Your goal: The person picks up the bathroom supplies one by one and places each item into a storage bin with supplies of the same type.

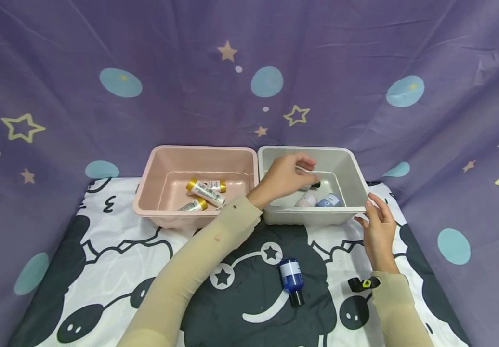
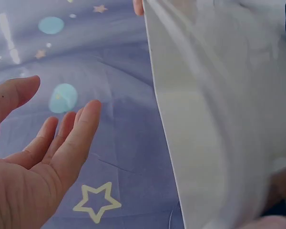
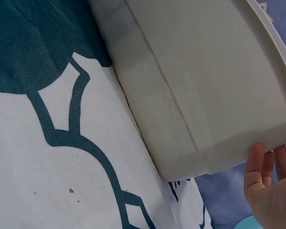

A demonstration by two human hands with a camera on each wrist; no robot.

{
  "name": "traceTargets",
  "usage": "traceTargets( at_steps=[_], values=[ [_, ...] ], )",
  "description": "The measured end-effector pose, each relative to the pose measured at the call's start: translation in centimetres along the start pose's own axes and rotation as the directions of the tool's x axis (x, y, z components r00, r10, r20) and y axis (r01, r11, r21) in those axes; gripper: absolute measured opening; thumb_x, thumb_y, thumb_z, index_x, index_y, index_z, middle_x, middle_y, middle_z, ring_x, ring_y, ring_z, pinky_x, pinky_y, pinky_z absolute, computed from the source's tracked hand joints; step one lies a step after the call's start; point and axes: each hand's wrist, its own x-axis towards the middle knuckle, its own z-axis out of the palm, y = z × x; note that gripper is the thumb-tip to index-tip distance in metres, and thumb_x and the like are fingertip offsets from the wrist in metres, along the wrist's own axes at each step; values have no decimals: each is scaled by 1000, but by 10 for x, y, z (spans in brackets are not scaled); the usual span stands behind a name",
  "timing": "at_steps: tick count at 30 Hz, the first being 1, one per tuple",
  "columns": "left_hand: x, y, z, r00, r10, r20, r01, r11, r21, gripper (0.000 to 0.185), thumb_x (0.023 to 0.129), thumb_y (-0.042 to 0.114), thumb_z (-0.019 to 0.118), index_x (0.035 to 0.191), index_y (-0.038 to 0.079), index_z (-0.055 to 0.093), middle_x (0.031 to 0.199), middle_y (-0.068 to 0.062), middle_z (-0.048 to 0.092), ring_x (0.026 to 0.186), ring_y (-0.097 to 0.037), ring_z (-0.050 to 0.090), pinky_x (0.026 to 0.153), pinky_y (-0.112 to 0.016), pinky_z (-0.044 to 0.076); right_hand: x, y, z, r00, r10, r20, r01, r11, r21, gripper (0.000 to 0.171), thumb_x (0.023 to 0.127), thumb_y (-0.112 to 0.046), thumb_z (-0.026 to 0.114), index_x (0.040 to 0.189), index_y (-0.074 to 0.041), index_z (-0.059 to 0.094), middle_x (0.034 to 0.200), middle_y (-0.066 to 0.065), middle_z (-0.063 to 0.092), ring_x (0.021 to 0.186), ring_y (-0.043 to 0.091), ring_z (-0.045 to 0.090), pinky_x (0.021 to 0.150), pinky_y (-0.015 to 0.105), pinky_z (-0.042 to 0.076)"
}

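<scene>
Two hands work at the grey bin (image 1: 353,168). The left hand (image 1: 286,176) reaches over its near wall, and the head view seems to show a small black-capped bottle (image 1: 312,184) at its fingertips; the left wrist view shows the fingers relaxed and spread, so I cannot tell whether it grips. The right hand (image 1: 377,226) rests straight fingers on the bin's near corner, likely steadying it. Below that left hand lie a pale bottle (image 1: 307,199) and a blue-labelled one (image 1: 329,200). Nearer the person lies a dark blue bottle (image 1: 291,280).
</scene>
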Motion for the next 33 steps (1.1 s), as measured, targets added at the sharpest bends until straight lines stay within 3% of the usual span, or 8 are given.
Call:
traceTargets(
  at_steps=[6,14,21,27,33],
  values=[
    [-39,-7,-3,1000,5,-19,-5,1000,-16,34,87,25,80,116,11,69,108,3,70,93,-9,67,79,-22,53,-1,-1,0,1000,-4,4,4,1000,-16,42,94,-10,71,134,-2,61,116,14,63,89,19,64,66,30,56],
    [-80,-22,-1,999,29,-42,-31,999,-37,35,88,22,79,118,7,68,115,-6,69,100,-21,69,85,-29,54,-1,-1,0,1000,7,-8,-7,1000,-27,44,94,-11,71,136,-2,59,120,15,61,90,19,64,66,31,57],
    [-115,-39,14,998,-58,-1,58,995,-87,40,89,27,79,124,10,67,120,-2,66,105,-18,66,87,-31,54,-3,-1,-1,1000,17,-21,-17,1000,-18,41,94,-11,72,133,-5,63,122,18,60,89,19,64,66,31,57],
    [-136,-58,31,996,-91,13,92,993,-69,39,88,27,80,123,13,67,120,0,66,105,-18,66,83,-27,54,-3,0,0,1000,13,-17,-14,1000,-16,40,94,-10,71,133,-4,63,122,18,60,89,19,65,66,31,57],
    [-147,-78,46,991,-129,31,130,990,-59,39,88,27,80,121,12,67,118,-5,68,105,-25,67,84,-34,56,-3,0,1,1000,18,-24,-19,999,-29,45,94,-11,71,137,-2,59,119,15,61,89,18,65,66,31,57]
  ],
)
